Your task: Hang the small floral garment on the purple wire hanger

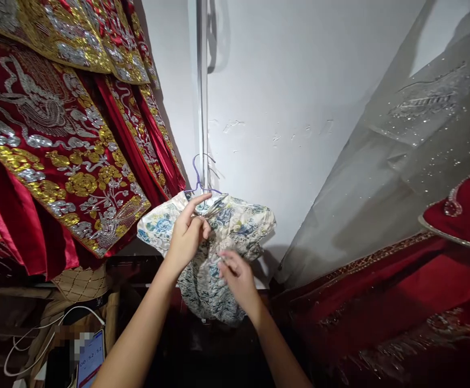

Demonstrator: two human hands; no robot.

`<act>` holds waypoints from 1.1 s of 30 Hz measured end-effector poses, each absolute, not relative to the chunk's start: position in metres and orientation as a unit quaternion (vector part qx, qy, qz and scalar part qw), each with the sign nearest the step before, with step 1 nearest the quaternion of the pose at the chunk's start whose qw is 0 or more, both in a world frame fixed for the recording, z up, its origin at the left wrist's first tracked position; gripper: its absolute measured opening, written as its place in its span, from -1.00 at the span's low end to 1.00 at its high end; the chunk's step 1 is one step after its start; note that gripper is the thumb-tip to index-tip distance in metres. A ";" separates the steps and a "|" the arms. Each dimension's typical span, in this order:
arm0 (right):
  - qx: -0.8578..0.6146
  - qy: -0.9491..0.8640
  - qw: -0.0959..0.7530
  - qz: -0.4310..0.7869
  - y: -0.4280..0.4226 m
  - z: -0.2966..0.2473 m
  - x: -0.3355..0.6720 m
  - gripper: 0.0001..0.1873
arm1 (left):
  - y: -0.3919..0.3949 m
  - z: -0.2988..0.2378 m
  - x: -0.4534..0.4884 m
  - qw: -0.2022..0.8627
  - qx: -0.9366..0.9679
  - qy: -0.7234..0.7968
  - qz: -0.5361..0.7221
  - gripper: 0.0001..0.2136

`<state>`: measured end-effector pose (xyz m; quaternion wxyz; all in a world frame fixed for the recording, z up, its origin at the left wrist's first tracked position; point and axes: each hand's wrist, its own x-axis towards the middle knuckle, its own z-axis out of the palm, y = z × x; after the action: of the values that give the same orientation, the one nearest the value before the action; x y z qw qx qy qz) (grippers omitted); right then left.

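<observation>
A short-sleeved floral blouse (214,280), white with blue and yellowish flowers, hangs in front of me on a purple wire hanger (197,171). My left hand (188,229) is at the blouse's neckline, its index finger stretched out and apart from the curled thumb and fingers. I cannot see it gripping any cloth. Lower down, my right hand (237,275) is at the front of the blouse with its fingertips pinched together. Slight blur hides what lies between them.
Red garments with gold and silver sequins (77,161) hang at left. A sheer white sparkly gown (380,172) and red garments (440,280) are at right. A metal pole (201,97) runs down the white wall (283,81). At lower left lie a phone (91,358) and a white cable (30,372).
</observation>
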<state>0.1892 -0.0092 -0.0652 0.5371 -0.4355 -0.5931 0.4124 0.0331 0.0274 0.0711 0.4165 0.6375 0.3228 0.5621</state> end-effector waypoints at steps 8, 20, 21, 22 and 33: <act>-0.381 -0.684 0.539 0.312 0.025 0.064 0.166 -0.66 | 0.017 0.073 0.024 0.405 0.656 0.314 0.554 -0.43; -0.408 -0.648 0.628 0.136 0.043 0.071 0.171 -0.82 | 0.049 0.028 0.023 0.486 0.581 0.354 0.548 -0.25; -0.410 -0.624 0.654 0.126 0.045 0.074 0.180 -0.81 | 0.047 0.017 0.022 0.478 0.582 0.372 0.542 -0.26; -0.409 -0.600 0.678 0.115 0.047 0.075 0.190 -0.80 | 0.042 0.005 0.022 0.469 0.585 0.390 0.534 -0.28; -0.358 -0.396 0.737 0.414 0.038 0.001 0.296 -0.68 | 0.012 -0.054 0.012 0.343 0.625 0.455 0.533 -0.41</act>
<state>0.2965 0.0375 0.0015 0.7373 -0.3580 -0.3957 0.4143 0.0116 0.0122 -0.0537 0.3426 0.6250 0.4555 0.5335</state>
